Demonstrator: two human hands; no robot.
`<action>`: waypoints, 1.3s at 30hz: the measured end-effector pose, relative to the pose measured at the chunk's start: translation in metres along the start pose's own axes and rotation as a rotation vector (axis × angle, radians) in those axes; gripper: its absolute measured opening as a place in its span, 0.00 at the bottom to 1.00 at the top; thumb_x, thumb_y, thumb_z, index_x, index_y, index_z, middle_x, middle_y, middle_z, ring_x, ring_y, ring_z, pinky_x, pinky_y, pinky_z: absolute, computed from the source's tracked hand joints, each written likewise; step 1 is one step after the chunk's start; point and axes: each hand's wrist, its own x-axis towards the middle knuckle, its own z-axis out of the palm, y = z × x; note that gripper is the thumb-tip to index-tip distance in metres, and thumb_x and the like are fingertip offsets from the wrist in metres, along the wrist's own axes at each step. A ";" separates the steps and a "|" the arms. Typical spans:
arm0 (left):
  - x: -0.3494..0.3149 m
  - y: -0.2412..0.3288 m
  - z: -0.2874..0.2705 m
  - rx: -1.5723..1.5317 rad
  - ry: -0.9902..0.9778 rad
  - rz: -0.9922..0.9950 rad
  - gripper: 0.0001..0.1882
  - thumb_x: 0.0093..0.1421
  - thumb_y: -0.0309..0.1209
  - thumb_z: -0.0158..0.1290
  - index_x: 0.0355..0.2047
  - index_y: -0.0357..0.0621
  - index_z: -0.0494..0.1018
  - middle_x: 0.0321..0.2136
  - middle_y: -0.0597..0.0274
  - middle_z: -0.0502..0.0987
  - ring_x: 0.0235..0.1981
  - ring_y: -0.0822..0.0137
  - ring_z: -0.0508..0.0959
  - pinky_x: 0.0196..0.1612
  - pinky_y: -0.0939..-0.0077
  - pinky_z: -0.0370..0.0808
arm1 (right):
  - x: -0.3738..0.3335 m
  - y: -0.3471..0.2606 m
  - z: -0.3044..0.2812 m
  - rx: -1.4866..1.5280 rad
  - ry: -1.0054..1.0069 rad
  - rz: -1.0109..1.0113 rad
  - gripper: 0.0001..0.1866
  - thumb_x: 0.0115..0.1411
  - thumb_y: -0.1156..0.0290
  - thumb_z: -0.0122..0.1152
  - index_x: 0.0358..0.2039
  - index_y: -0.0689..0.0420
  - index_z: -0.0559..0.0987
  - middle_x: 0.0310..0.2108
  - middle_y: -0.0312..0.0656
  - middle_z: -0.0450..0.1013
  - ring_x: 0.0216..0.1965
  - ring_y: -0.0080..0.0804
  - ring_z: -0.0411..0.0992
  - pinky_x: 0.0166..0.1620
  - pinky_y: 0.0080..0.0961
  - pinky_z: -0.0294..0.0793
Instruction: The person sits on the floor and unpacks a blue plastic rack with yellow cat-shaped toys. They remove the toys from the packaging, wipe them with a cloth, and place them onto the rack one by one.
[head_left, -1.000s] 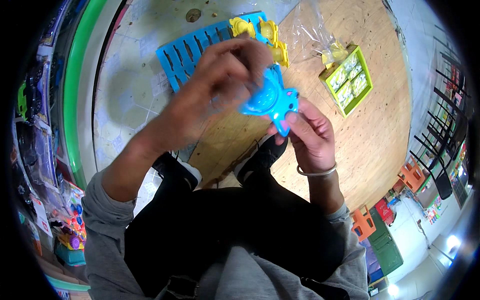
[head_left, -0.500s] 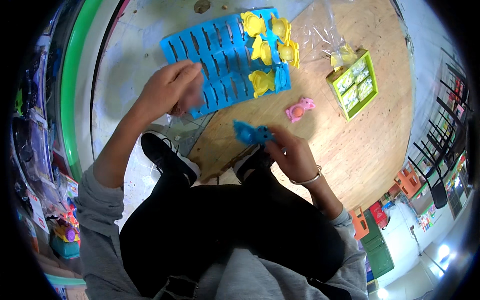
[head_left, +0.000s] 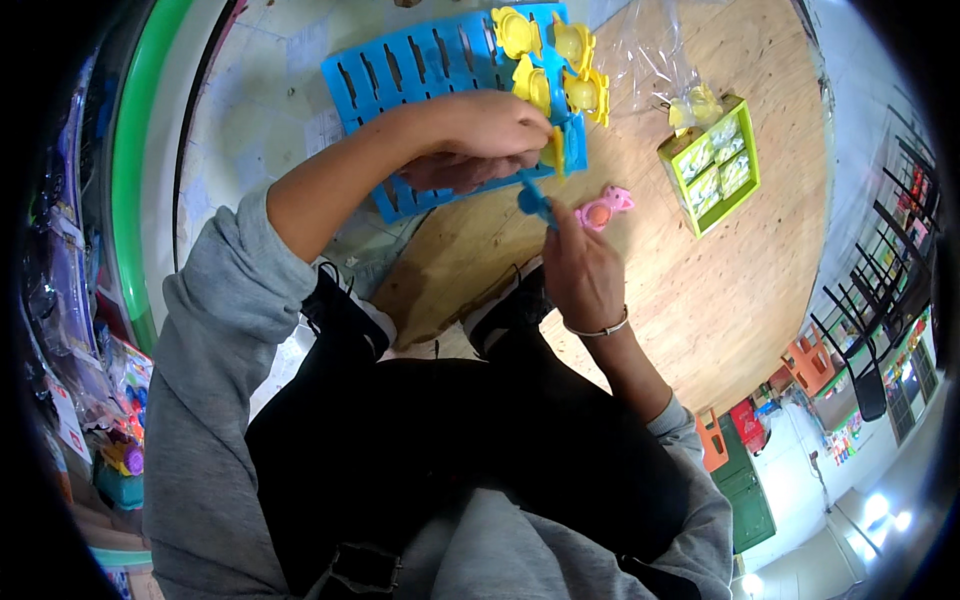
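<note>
A blue slotted tray (head_left: 400,75) carries yellow animal-shaped plastic toys (head_left: 530,85) standing in slots at its right end. Over the tray's near right part lies my left hand (head_left: 480,130), its fingers curled beside a yellow toy (head_left: 557,152); whatever they grip is hidden. My right hand (head_left: 585,265) pinches a small blue animal-shaped toy (head_left: 534,202) just off the tray's near edge, close to the left fingers. Right beside that hand, a pink animal-shaped toy (head_left: 603,209) with an orange round middle rests on the wooden board.
On the wooden board (head_left: 700,290), a lime-green box (head_left: 712,170) holds several small packets. A clear plastic bag (head_left: 645,60) with yellow pieces (head_left: 694,108) lies beside it. My shoes stand at the board's near edge. Packaged goods line the left side; a dark metal rack (head_left: 880,280) is at right.
My left hand has swung right across the tray to the yellow toys. My right hand has lifted the blue toy up and right, toward the tray's near edge.
</note>
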 end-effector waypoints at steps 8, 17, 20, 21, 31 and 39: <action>-0.016 -0.004 -0.019 -0.156 0.083 -0.072 0.20 0.65 0.41 0.44 0.48 0.39 0.71 0.25 0.66 0.74 0.26 0.76 0.74 0.31 0.80 0.71 | 0.010 0.028 -0.005 -0.100 0.138 0.131 0.15 0.57 0.76 0.52 0.46 0.57 0.70 0.16 0.46 0.70 0.18 0.42 0.71 0.21 0.38 0.69; -0.059 -0.061 -0.023 -0.190 0.095 -0.215 0.18 0.64 0.44 0.43 0.39 0.42 0.74 0.26 0.66 0.74 0.27 0.75 0.73 0.32 0.79 0.71 | 0.017 0.037 0.005 -0.056 0.098 0.124 0.15 0.56 0.74 0.54 0.46 0.57 0.71 0.15 0.47 0.70 0.18 0.44 0.71 0.19 0.39 0.67; -0.062 -0.077 -0.022 -0.066 0.197 -0.194 0.18 0.63 0.44 0.44 0.36 0.42 0.74 0.30 0.64 0.75 0.32 0.72 0.73 0.38 0.78 0.70 | 0.022 0.036 0.004 -0.033 0.150 0.092 0.14 0.56 0.73 0.54 0.45 0.56 0.72 0.15 0.47 0.70 0.17 0.44 0.71 0.19 0.39 0.67; -0.063 -0.078 -0.020 -0.057 0.222 -0.186 0.18 0.63 0.44 0.44 0.36 0.42 0.74 0.30 0.64 0.75 0.33 0.72 0.73 0.40 0.77 0.70 | 0.023 0.036 0.004 -0.040 0.145 0.092 0.14 0.56 0.73 0.54 0.45 0.56 0.72 0.15 0.47 0.70 0.17 0.44 0.71 0.19 0.39 0.67; -0.064 -0.073 -0.022 -0.069 0.263 -0.174 0.19 0.64 0.45 0.45 0.36 0.40 0.73 0.31 0.65 0.73 0.34 0.73 0.71 0.40 0.78 0.69 | 0.047 0.031 0.011 -0.141 -0.012 0.133 0.15 0.58 0.72 0.49 0.47 0.56 0.68 0.16 0.49 0.71 0.19 0.48 0.72 0.21 0.42 0.69; -0.056 -0.086 -0.024 -0.089 0.249 -0.235 0.19 0.64 0.45 0.45 0.31 0.40 0.71 0.28 0.68 0.71 0.31 0.75 0.69 0.37 0.79 0.68 | 0.056 0.034 0.024 -0.312 -0.013 0.123 0.19 0.58 0.71 0.52 0.50 0.54 0.66 0.18 0.47 0.72 0.19 0.46 0.73 0.21 0.41 0.70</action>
